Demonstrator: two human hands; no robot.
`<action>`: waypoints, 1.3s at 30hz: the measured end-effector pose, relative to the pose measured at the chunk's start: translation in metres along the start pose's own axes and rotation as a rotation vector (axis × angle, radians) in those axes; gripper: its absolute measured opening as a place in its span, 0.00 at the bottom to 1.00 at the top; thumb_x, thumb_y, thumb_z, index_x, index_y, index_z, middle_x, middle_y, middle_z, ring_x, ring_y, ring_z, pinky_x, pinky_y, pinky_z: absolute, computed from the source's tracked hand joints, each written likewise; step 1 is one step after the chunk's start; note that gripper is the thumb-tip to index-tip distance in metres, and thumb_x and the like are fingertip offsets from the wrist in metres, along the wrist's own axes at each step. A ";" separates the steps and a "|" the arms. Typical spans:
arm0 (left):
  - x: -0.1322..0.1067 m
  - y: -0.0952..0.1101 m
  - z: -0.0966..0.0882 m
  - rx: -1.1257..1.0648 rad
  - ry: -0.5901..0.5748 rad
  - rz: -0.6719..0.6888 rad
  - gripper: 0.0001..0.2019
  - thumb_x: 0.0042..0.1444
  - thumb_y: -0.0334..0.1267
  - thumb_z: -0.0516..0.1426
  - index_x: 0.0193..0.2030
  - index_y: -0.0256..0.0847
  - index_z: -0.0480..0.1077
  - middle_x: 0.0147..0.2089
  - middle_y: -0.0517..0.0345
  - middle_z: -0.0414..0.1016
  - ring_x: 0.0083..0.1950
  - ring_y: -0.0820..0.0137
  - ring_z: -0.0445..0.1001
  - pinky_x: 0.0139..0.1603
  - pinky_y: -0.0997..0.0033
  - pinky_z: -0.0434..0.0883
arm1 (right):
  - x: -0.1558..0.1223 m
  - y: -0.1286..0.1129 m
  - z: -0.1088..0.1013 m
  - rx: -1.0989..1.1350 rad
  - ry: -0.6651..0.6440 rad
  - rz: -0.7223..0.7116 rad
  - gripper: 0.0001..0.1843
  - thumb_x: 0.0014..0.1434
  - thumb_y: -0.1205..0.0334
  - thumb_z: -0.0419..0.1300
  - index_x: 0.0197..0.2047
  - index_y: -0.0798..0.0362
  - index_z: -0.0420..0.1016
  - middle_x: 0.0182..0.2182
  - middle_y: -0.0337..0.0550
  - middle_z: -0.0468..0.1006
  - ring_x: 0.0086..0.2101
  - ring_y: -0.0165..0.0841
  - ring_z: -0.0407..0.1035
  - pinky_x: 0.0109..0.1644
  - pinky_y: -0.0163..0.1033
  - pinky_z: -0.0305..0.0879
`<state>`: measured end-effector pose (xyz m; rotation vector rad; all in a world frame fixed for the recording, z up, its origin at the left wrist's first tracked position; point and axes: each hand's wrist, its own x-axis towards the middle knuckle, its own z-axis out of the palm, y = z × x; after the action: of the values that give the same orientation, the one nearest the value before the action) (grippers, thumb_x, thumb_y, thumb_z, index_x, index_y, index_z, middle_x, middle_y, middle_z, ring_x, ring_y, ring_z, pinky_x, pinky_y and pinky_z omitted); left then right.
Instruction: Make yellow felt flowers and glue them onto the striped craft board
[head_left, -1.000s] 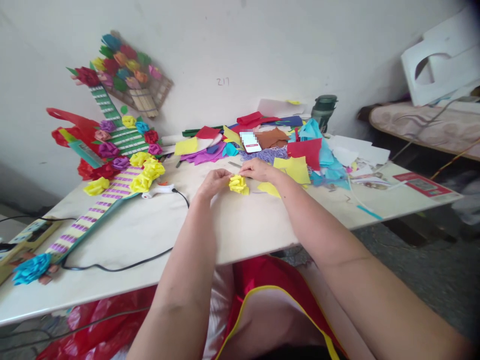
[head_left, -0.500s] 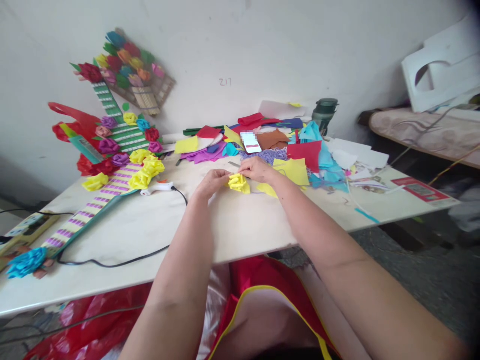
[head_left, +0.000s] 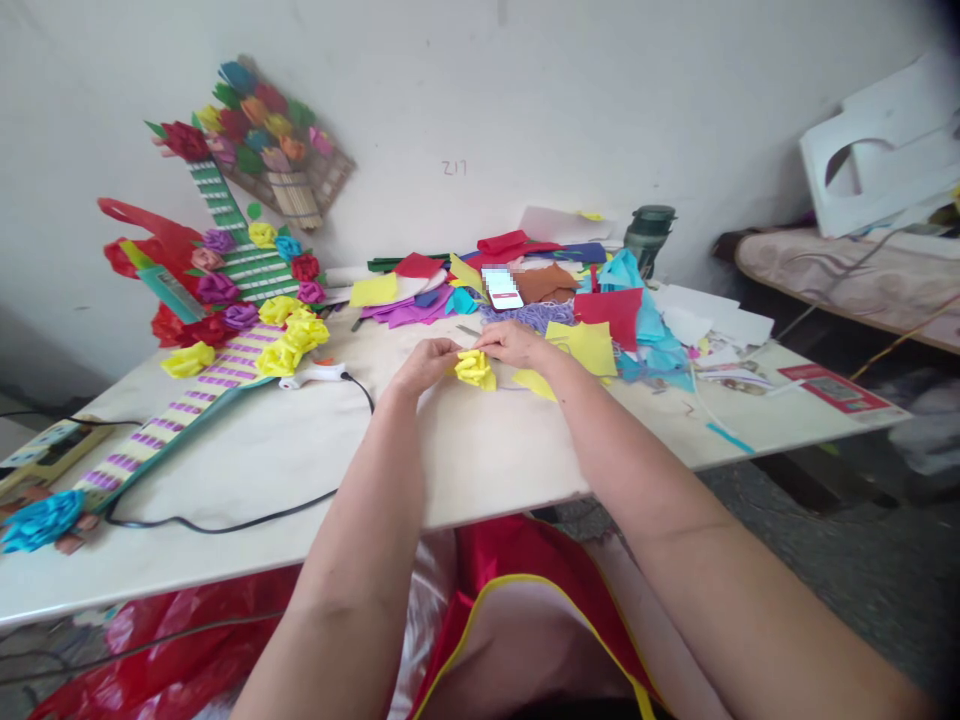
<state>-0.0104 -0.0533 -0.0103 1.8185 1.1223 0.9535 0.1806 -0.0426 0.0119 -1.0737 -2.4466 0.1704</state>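
Observation:
Between my two hands is a yellow paper flower (head_left: 474,369), just above the white table (head_left: 495,460). My left hand (head_left: 429,364) has its fingers closed on the flower's left side. From the right, my right hand (head_left: 516,343) pinches the flower's upper edge; its fingertips are partly hidden. Yellow paper pieces (head_left: 583,346) lie beside my right wrist. Behind the hands rest a lit phone (head_left: 502,288) and a tangle of purple string (head_left: 534,315).
A white glue gun (head_left: 315,375) with a black cord (head_left: 225,526) lies left of my arm. Further left stands a striped panel (head_left: 195,407) decorated with paper flowers. Coloured sheets (head_left: 420,300) pile along the wall, near a dark green bottle (head_left: 649,238).
The view has shifted slightly. Both hands stay at the flower, which sits turned a little differently between the fingers.

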 end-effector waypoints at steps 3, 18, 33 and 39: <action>0.001 0.003 0.001 0.084 0.023 0.039 0.10 0.43 0.40 0.55 0.29 0.34 0.70 0.26 0.58 0.70 0.28 0.74 0.65 0.30 0.75 0.62 | -0.001 0.005 0.001 0.051 -0.037 0.004 0.15 0.55 0.61 0.52 0.39 0.52 0.77 0.33 0.39 0.76 0.33 0.28 0.66 0.33 0.31 0.54; 0.001 0.001 0.004 0.041 -0.037 -0.004 0.13 0.44 0.44 0.55 0.31 0.34 0.70 0.27 0.59 0.70 0.28 0.74 0.65 0.31 0.75 0.62 | -0.003 -0.007 -0.008 -0.085 0.004 0.010 0.14 0.51 0.66 0.52 0.37 0.53 0.79 0.33 0.41 0.77 0.33 0.29 0.67 0.32 0.31 0.53; 0.001 -0.002 0.004 0.020 -0.042 -0.015 0.10 0.45 0.41 0.54 0.28 0.35 0.68 0.23 0.62 0.65 0.25 0.77 0.61 0.27 0.76 0.58 | -0.004 -0.009 -0.008 -0.076 0.020 -0.001 0.15 0.51 0.67 0.51 0.37 0.53 0.79 0.34 0.42 0.77 0.33 0.29 0.66 0.33 0.32 0.53; 0.004 -0.005 0.003 0.031 -0.072 -0.001 0.12 0.45 0.42 0.54 0.30 0.34 0.69 0.25 0.60 0.69 0.27 0.74 0.65 0.30 0.74 0.62 | -0.006 -0.003 -0.009 0.078 -0.086 0.093 0.15 0.52 0.62 0.51 0.34 0.55 0.78 0.26 0.38 0.75 0.27 0.26 0.63 0.30 0.31 0.51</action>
<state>-0.0083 -0.0491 -0.0156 1.8618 1.0990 0.8678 0.1859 -0.0500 0.0184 -1.1692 -2.4442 0.3456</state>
